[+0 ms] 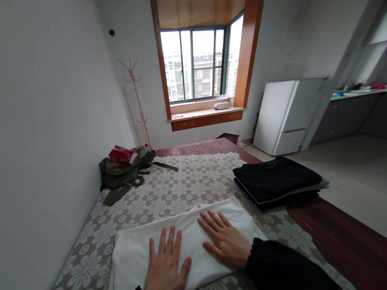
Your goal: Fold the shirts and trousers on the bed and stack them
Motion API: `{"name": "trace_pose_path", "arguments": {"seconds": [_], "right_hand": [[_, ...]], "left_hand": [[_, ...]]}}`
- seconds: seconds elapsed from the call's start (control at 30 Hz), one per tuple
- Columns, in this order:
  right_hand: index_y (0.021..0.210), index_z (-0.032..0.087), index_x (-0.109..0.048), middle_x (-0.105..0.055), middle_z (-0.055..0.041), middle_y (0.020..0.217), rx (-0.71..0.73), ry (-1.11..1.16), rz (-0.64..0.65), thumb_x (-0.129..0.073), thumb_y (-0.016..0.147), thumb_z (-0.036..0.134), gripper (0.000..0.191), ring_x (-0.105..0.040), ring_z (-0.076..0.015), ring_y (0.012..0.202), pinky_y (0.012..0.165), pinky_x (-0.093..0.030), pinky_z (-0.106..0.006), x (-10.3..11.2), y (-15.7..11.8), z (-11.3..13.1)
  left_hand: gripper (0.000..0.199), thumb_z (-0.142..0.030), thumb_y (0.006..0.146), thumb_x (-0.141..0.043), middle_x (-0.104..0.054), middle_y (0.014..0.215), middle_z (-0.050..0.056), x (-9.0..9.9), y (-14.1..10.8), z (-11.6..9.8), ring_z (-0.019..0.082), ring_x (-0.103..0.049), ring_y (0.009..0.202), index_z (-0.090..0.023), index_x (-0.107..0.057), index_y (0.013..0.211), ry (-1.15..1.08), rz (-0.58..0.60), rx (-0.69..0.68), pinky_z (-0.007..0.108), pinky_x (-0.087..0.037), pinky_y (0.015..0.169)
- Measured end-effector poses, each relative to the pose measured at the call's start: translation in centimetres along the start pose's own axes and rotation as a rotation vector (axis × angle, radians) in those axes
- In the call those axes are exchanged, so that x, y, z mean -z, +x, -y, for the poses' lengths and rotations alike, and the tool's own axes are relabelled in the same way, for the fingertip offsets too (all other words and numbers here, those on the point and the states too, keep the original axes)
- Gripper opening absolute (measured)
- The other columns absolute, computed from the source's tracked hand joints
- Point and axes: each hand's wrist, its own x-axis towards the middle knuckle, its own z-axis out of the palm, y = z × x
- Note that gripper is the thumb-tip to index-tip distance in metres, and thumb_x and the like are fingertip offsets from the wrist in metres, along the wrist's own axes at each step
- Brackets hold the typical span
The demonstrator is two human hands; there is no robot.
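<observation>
The bench is being covered in large part by a flowered cloth, and a dark stack of folded fabric is being carried near its right edge. To the left of the dark stack and closer to the wearer, a folded white cloth is being laid out flat, its long axis being directed crosswise, with the right end being set slightly farther off, toward the dark stack. The white cloth is being touched from above by both hands, which are being kept apart, open and palms down, with nothing being gripped. The right hand is being placed nearer to the dark stack; the left hand is being placed farther left of it, closer to the wearer, with its fingers being pointed away. Well to the left of the dark stack, a red packet is being supported by a green bag.
</observation>
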Motion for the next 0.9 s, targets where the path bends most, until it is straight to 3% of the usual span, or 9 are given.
{"name": "trace_pose_path", "arguments": {"seconds": [0.17, 0.27, 0.33, 0.5, 0.63, 0.77, 0.9], "right_hand": [[0.163, 0.028, -0.017, -0.016, -0.0066, 0.170, 0.010, -0.005, -0.006, -0.032, 0.101, 0.063, 0.072, -0.010, -0.0322, 0.157, 0.126, -0.010, -0.057, -0.3, 0.0, 0.0], [0.163, 0.027, -0.018, -0.014, -0.0076, 0.171, -0.010, -0.019, -0.016, -0.032, 0.101, 0.064, 0.074, -0.009, -0.0324, 0.157, 0.125, -0.010, -0.057, -0.6, -0.1, -0.2], [0.163, 0.025, -0.019, -0.015, -0.0091, 0.170, -0.046, -0.035, -0.034, -0.032, 0.099, 0.067, 0.077, -0.009, -0.0337, 0.157, 0.125, -0.008, -0.060, -0.7, -0.1, -0.8], [0.161, 0.019, -0.028, -0.024, -0.0134, 0.168, -0.417, -0.141, -0.117, -0.030, 0.100, 0.063, 0.074, -0.014, -0.0388, 0.155, 0.120, -0.005, -0.070, -0.5, 0.4, -4.0], [0.158, 0.009, -0.032, -0.027, -0.0172, 0.166, -0.563, -0.177, -0.192, -0.034, 0.102, 0.048, 0.068, -0.022, -0.0332, 0.154, 0.122, -0.020, -0.056, 0.0, 0.5, -6.8], [0.152, 0.004, -0.040, -0.050, -0.0229, 0.152, -0.554, -0.124, -0.353, -0.041, 0.100, 0.035, 0.061, -0.043, -0.0341, 0.140, 0.113, -0.036, -0.047, 0.6, 0.1, -9.2], [0.139, 0.008, -0.056, -0.066, -0.0196, 0.126, -0.496, 0.023, -0.494, -0.050, 0.091, 0.021, 0.050, -0.057, -0.0305, 0.118, 0.104, -0.044, -0.040, 0.9, 0.3, -11.1]], "left_hand": [[0.065, -0.055, 0.101, -0.034, -0.029, 0.168, 0.003, 0.4, 0.2, 0.1, 0.033, -0.026, 0.154, -0.037, -0.016, 0.160, -0.019, 0.029, 0.017, 0.066, -0.014, 0.123], [0.064, -0.054, 0.101, -0.035, -0.032, 0.167, 0.003, 0.7, 0.5, 1.1, 0.030, -0.029, 0.153, -0.037, -0.019, 0.160, -0.041, 0.045, 0.010, 0.062, -0.014, 0.125], [0.062, -0.052, 0.101, -0.034, -0.033, 0.166, 0.003, 0.9, 0.7, 1.9, 0.029, -0.028, 0.154, -0.036, -0.021, 0.160, -0.036, 0.071, 0.057, 0.065, -0.011, 0.124], [0.063, -0.048, 0.101, -0.022, -0.022, 0.169, 0.003, 1.2, 1.0, 4.2, 0.031, -0.015, 0.157, -0.031, -0.017, 0.161, 0.098, 0.182, 0.256, 0.077, -0.004, 0.117], [0.065, -0.046, 0.101, -0.014, -0.017, 0.171, 0.004, 1.5, 1.0, 5.6, 0.031, -0.012, 0.158, -0.026, -0.014, 0.162, 0.175, 0.221, 0.352, 0.077, -0.009, 0.116], [0.067, -0.048, 0.100, -0.015, -0.022, 0.170, 0.007, 2.4, 1.3, 6.7, 0.031, -0.014, 0.158, -0.023, -0.020, 0.162, 0.122, 0.242, 0.437, 0.075, -0.012, 0.117], [0.063, -0.039, 0.101, -0.013, -0.038, 0.164, 0.009, 4.6, 1.7, 8.8, 0.030, -0.030, 0.152, -0.023, -0.034, 0.157, 0.014, 0.221, 0.583, 0.071, -0.020, 0.118]]}}
